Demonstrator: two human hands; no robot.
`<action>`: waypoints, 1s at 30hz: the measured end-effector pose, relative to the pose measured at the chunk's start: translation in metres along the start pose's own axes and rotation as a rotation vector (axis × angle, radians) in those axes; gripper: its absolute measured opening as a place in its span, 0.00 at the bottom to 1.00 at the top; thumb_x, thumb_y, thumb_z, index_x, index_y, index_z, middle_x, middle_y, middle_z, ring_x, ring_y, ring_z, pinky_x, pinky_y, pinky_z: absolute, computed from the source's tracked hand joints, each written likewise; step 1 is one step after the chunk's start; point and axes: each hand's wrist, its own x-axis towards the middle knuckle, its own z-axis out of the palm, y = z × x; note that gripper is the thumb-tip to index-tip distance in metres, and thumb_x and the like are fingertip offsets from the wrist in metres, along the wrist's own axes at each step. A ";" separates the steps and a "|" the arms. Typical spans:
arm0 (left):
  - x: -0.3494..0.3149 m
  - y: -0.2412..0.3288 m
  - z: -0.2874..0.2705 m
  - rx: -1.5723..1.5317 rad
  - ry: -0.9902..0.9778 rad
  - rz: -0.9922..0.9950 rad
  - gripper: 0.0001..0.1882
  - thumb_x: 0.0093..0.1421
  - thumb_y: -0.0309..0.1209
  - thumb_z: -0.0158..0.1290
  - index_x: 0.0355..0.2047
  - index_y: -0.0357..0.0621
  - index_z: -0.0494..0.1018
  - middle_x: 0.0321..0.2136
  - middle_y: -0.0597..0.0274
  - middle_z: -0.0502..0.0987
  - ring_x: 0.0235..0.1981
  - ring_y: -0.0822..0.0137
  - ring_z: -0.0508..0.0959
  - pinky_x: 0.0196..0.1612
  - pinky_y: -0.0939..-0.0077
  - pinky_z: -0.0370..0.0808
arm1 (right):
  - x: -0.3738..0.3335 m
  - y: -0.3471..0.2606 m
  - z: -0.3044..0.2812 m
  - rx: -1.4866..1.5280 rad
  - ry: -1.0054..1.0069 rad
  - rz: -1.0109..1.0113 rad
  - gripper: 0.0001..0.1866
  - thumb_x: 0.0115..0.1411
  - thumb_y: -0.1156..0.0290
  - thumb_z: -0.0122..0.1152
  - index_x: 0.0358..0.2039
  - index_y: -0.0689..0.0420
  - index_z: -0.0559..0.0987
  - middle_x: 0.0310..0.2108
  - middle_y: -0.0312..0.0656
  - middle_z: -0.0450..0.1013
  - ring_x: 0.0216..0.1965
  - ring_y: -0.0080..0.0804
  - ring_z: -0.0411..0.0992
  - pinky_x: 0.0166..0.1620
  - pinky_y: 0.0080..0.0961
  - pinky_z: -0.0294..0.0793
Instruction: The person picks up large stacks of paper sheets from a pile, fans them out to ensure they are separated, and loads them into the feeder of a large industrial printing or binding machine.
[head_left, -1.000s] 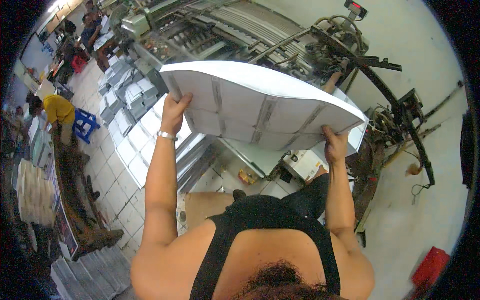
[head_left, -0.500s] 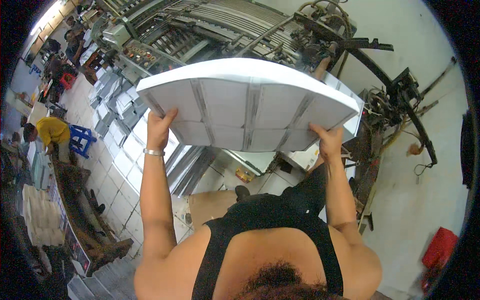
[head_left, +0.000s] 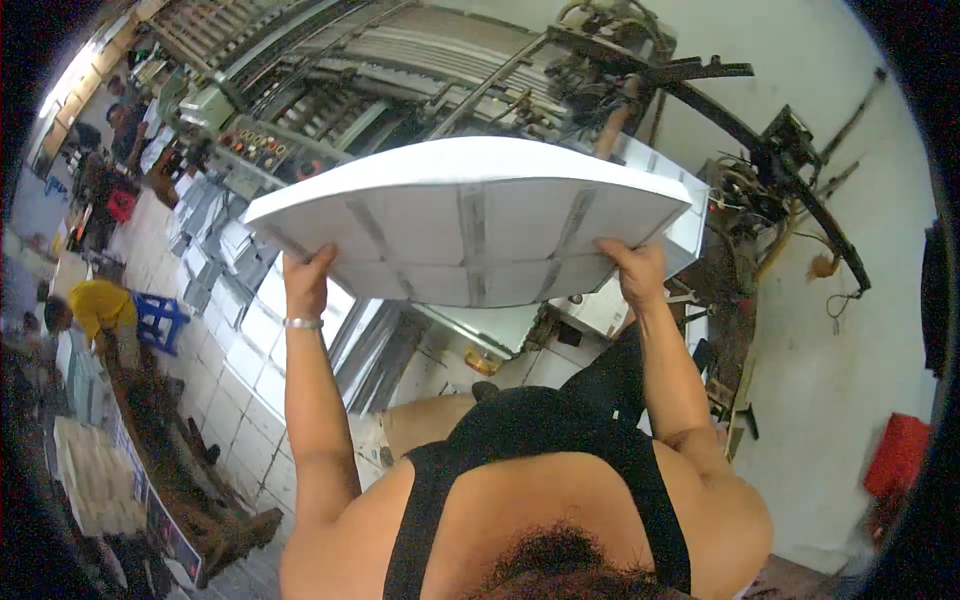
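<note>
A thick stack of large white printed sheets (head_left: 470, 215) is held up in front of me, its underside showing a grid of panels. My left hand (head_left: 306, 283), a bracelet on the wrist, grips the stack's near left edge. My right hand (head_left: 633, 272) grips the near right edge. Both arms are stretched forward and up. The stack sags slightly at the sides and hides part of the machine behind it.
A big printing machine (head_left: 420, 70) with rollers and a control panel (head_left: 262, 148) fills the space ahead. White tiled floor (head_left: 250, 340) lies below. At far left a person in a yellow shirt (head_left: 100, 305) bends beside a blue stool (head_left: 160, 318) and paper stacks (head_left: 95, 480). A white wall (head_left: 850, 380) stands right.
The stack has been raised and carried forward and leftward toward the machine, and now lies flatter. Both hands keep their grip on its near edge.
</note>
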 end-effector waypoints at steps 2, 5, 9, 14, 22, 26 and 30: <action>0.002 -0.004 -0.011 -0.141 -0.106 0.064 0.32 0.48 0.22 0.56 0.55 0.38 0.58 0.51 0.57 0.66 0.51 0.60 0.67 0.56 0.65 0.62 | -0.003 -0.001 0.005 0.088 -0.001 0.009 0.24 0.40 0.77 0.70 0.40 0.62 0.73 0.35 0.42 0.75 0.35 0.33 0.74 0.40 0.29 0.73; 0.001 -0.021 -0.013 -0.070 -0.012 0.075 0.30 0.48 0.24 0.55 0.53 0.34 0.60 0.48 0.56 0.68 0.50 0.61 0.67 0.55 0.67 0.62 | -0.007 -0.005 0.007 0.045 -0.011 0.039 0.23 0.40 0.79 0.69 0.40 0.62 0.74 0.35 0.42 0.75 0.36 0.32 0.74 0.42 0.29 0.73; 0.003 -0.019 -0.011 0.005 -0.028 0.070 0.28 0.50 0.20 0.54 0.53 0.36 0.61 0.48 0.58 0.68 0.48 0.62 0.67 0.53 0.68 0.63 | -0.001 -0.008 0.010 0.046 -0.023 0.056 0.23 0.39 0.78 0.71 0.39 0.63 0.75 0.34 0.42 0.75 0.35 0.32 0.74 0.41 0.29 0.74; 0.014 -0.021 -0.019 -0.029 -0.004 0.078 0.26 0.52 0.17 0.51 0.53 0.38 0.61 0.49 0.59 0.67 0.45 0.65 0.68 0.49 0.70 0.66 | 0.008 -0.015 0.009 0.027 -0.039 -0.029 0.23 0.40 0.77 0.71 0.39 0.64 0.75 0.35 0.43 0.76 0.34 0.31 0.74 0.40 0.28 0.74; -0.001 -0.017 -0.021 0.029 0.004 -0.032 0.29 0.49 0.19 0.51 0.54 0.35 0.59 0.48 0.58 0.68 0.48 0.61 0.68 0.54 0.67 0.63 | -0.010 -0.007 0.005 0.091 0.051 0.004 0.21 0.41 0.76 0.69 0.38 0.63 0.76 0.34 0.41 0.76 0.33 0.32 0.74 0.39 0.27 0.72; -0.007 0.000 0.006 -0.044 -0.078 0.034 0.31 0.45 0.19 0.57 0.52 0.39 0.62 0.47 0.59 0.70 0.48 0.64 0.69 0.52 0.69 0.65 | -0.011 0.009 0.002 0.011 0.019 0.031 0.23 0.42 0.76 0.68 0.42 0.62 0.74 0.37 0.41 0.74 0.37 0.33 0.72 0.43 0.29 0.71; -0.002 0.008 0.011 -0.062 -0.052 0.077 0.22 0.46 0.22 0.60 0.44 0.37 0.69 0.37 0.61 0.75 0.37 0.69 0.75 0.41 0.75 0.71 | -0.008 -0.007 0.013 -0.029 0.044 0.024 0.24 0.42 0.76 0.67 0.43 0.61 0.72 0.39 0.41 0.73 0.41 0.35 0.71 0.44 0.30 0.70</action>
